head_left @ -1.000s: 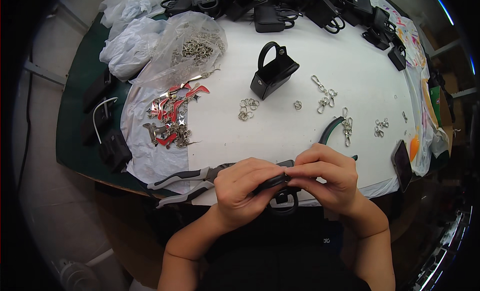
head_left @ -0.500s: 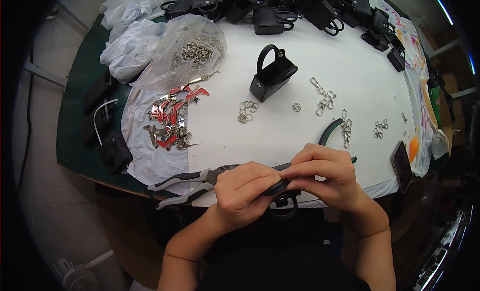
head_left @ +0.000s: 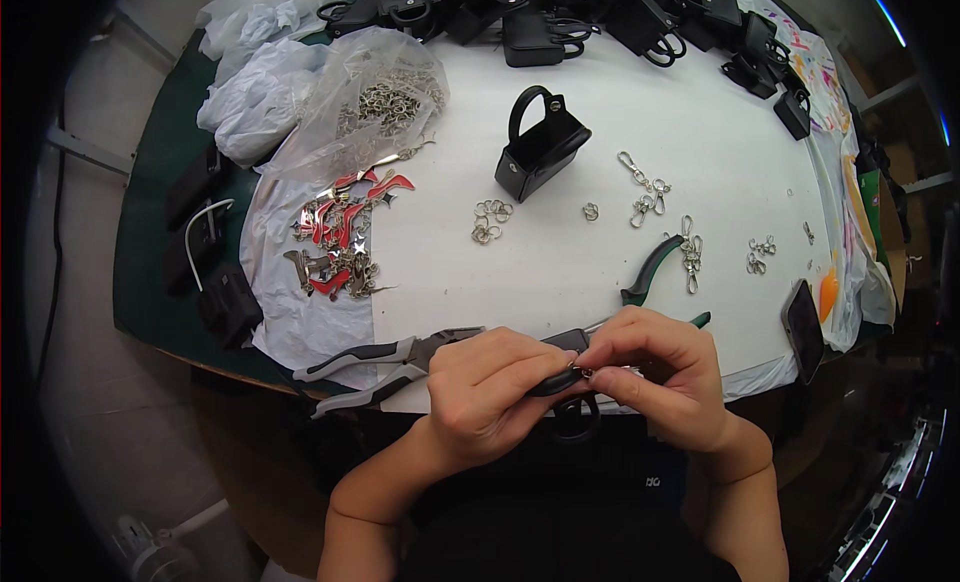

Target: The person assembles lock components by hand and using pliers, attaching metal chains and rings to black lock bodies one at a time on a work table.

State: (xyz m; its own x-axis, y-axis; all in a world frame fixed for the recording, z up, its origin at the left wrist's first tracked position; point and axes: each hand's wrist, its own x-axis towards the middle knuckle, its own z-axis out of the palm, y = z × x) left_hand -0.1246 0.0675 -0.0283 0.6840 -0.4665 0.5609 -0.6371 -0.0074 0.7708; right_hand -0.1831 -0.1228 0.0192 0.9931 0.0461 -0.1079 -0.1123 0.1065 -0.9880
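My left hand (head_left: 500,390) is closed around a small black handbag (head_left: 557,383) near the table's front edge. The bag's looped handle (head_left: 578,422) hangs below my fingers; most of its body is hidden. My right hand (head_left: 655,377) pinches a small metal ring (head_left: 587,373) against the bag, and a bit of shiny metal shows between its fingers. Grey-handled pliers (head_left: 385,354) lie beside my left hand, and green-handled pliers (head_left: 654,272) lie partly behind my right hand. Another black handbag (head_left: 540,160) stands upright farther up the table.
Split rings (head_left: 490,222) and swivel clasps (head_left: 690,257) lie in small groups. Red and silver charms (head_left: 340,232) are heaped at the left, below a clear bag of metal chains (head_left: 390,102). Several black handbags (head_left: 540,40) line the far edge. A phone (head_left: 802,327) rests at the right.
My right hand has shifted slightly right and down, and a metal ring now shows between my fingertips. The left hand keeps its hold on the bag.
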